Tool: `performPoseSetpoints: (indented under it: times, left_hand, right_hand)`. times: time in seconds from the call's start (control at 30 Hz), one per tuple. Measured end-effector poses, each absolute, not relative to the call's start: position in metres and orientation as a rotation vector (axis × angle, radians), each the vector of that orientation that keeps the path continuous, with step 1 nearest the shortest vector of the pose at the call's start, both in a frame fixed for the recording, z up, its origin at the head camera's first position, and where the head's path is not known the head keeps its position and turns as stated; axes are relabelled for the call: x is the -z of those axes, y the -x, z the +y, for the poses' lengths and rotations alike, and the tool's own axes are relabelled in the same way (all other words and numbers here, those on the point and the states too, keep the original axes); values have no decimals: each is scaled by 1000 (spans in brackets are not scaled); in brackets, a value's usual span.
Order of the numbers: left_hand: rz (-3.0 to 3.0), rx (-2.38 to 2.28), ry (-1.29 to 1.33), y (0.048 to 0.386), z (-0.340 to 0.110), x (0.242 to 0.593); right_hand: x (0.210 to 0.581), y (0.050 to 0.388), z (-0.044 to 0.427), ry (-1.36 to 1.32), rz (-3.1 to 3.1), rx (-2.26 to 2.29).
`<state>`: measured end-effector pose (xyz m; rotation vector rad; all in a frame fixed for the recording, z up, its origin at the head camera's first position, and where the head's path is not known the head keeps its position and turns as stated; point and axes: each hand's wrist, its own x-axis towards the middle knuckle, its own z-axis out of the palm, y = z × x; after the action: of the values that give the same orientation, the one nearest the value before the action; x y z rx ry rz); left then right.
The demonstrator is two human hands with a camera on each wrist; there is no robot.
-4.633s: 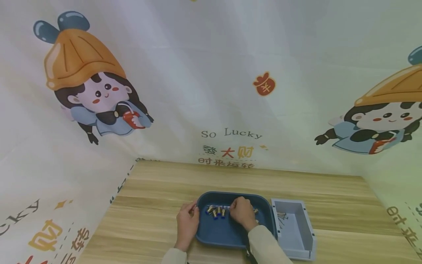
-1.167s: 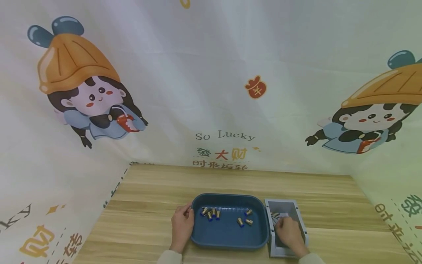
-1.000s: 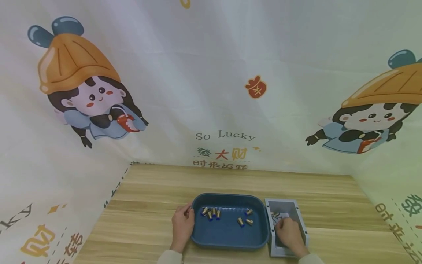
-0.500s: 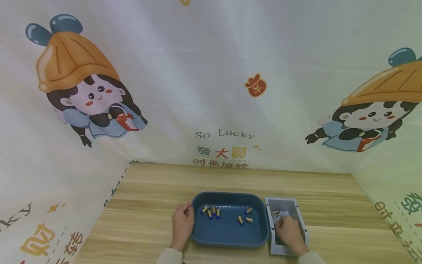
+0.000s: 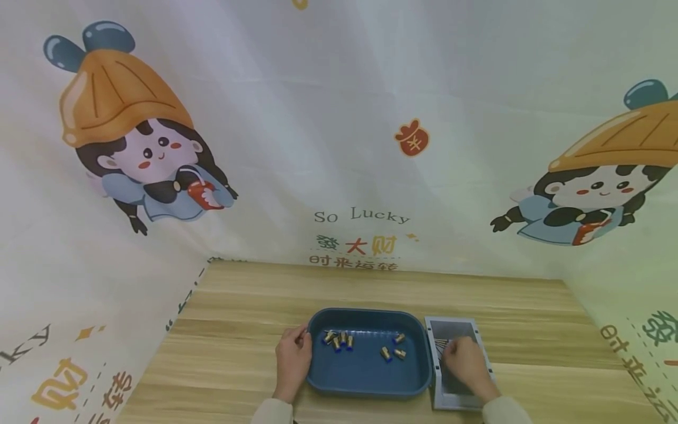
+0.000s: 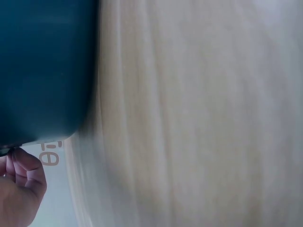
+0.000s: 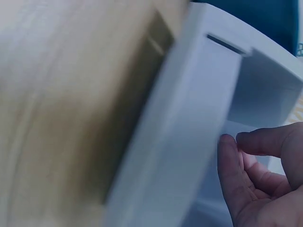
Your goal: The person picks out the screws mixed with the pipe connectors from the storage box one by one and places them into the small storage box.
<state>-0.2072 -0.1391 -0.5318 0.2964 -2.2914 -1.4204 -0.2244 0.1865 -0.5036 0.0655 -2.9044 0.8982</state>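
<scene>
At the left end of the blue tray [image 5: 365, 378], my left hand [image 5: 293, 360] grips the rim with thumb and fingers. In the left wrist view the same hand [image 6: 21, 187] pinches the edge of the tray [image 6: 40, 71]. Brass push-in fittings with blue ends lie in the tray, one cluster [image 5: 342, 340] at left and a few [image 5: 385, 354] at right. My right hand [image 5: 467, 362] reaches into the grey bin [image 5: 454, 403] beside several long screws [image 5: 440, 344]. In the right wrist view its thumb and index fingertips nearly meet; whether a screw lies between them is hidden.
Both containers stand side by side on a wood-grain table [image 5: 254, 294], the bin close against the tray's right end. A printed cloth [image 5: 360, 147] forms walls at the back and sides.
From working among the fittings in the tray, my right hand has moved right into the bin. In the last half second it shifted slightly up and right. My left hand stays at the rim.
</scene>
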Motion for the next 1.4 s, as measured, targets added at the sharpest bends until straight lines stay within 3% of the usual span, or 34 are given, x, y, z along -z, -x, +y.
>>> performPoseSetpoints:
  times: [0.57, 1.4]
  left_hand:
    - [-2296, 1412, -309, 208, -139, 534]
    - [-2281, 1428, -320, 208, -139, 533]
  right_hand:
    - [462, 233, 168, -210, -2803, -923]
    - [453, 244, 98, -333, -2791, -1112]
